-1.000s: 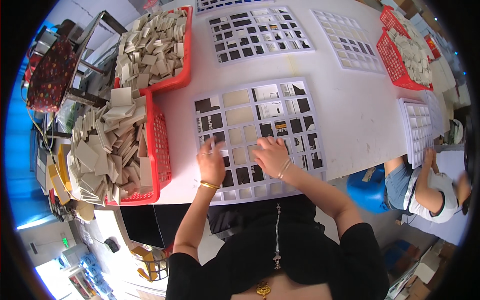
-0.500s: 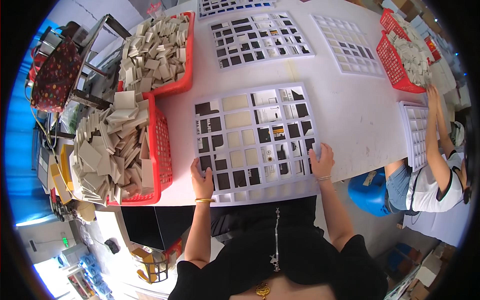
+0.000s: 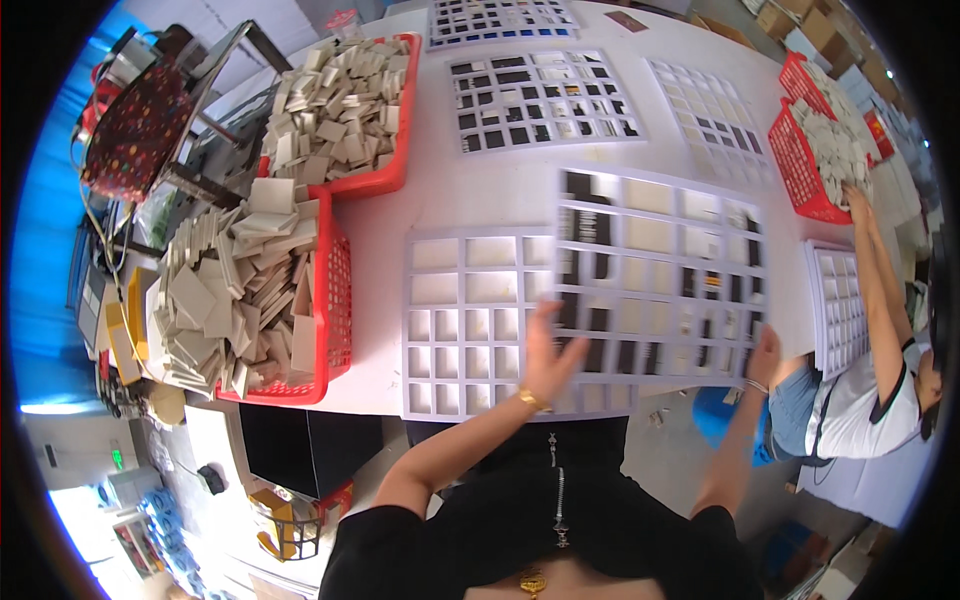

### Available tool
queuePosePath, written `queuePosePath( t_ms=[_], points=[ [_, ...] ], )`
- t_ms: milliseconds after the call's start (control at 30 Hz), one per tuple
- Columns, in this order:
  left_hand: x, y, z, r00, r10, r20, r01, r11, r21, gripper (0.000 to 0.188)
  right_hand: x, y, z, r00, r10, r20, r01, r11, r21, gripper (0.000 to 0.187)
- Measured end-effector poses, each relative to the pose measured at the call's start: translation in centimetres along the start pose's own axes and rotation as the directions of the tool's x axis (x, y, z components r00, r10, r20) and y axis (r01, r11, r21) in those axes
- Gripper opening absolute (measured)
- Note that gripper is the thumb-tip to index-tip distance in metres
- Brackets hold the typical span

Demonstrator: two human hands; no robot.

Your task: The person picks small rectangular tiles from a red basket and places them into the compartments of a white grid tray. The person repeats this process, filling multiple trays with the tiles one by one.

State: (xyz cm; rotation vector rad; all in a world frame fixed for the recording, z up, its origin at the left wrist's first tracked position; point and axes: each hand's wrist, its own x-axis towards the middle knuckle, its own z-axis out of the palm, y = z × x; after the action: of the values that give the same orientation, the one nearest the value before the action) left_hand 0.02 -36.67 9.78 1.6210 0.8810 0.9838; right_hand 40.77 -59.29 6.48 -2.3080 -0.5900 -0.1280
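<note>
Both hands hold a white compartment tray [image 3: 660, 181], its cells bearing plain cream pieces and black-and-white printed pieces. My left hand [image 3: 552, 362] grips its lower left edge, the thumb over the rim. On the lower right edge, my right hand [image 3: 763, 358] is closed, slightly blurred. The tray is tilted and partly covers another white tray [image 3: 463, 290], whose visible cells have no pieces in them. That tray lies at the table's near edge; its right part is hidden.
Red baskets of cream tiles stand at left [image 3: 345, 300] and far left [image 3: 410, 110]. Trays with pieces lie further back [image 3: 550, 147]. At right, a co-worker's hand [image 3: 858, 205] reaches into a red basket [image 3: 790, 165], beside stacked white trays [image 3: 815, 290].
Both hands have lifted the filled tray and shifted it right. The tray beneath has come into view. My head view has turned slightly.
</note>
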Motion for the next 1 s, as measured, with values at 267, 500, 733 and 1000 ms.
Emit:
queuePosePath(
  t_ms=[267, 500, 733, 1000],
  points=[
    [1.2, 4.1, 6.4, 0.941, -0.002, 0.339, -0.065, 0.98, 0.188, 0.071, 7.3, 2.2, -9.2, 0.959, -0.151, -0.238, -0.073, 0.683, -0.726, 0.068],
    [2.0, 7.2, -9.8, 0.952, 0.303, 0.048, -0.306, 0.923, 0.232, 0.052, 4.6, -1.8, 1.8, 0.963, -0.267, 0.035, 0.259, 0.888, -0.379, 0.066],
    [1.8, 7.3, -31.1, 0.878, 0.329, -0.347, 0.13, 0.535, 0.835, 0.017, 1.8, -16.4, 10.0, 0.836, -0.532, 0.137, 0.524, 0.847, 0.093, 0.045],
    [3.6, 2.7, -34.8, 0.861, -0.209, -0.464, 0.487, 0.074, 0.87, 0.033, -5.7, -31.1, 14.9, 0.563, -0.812, 0.151, 0.719, 0.572, 0.396, 0.036]
  ],
)
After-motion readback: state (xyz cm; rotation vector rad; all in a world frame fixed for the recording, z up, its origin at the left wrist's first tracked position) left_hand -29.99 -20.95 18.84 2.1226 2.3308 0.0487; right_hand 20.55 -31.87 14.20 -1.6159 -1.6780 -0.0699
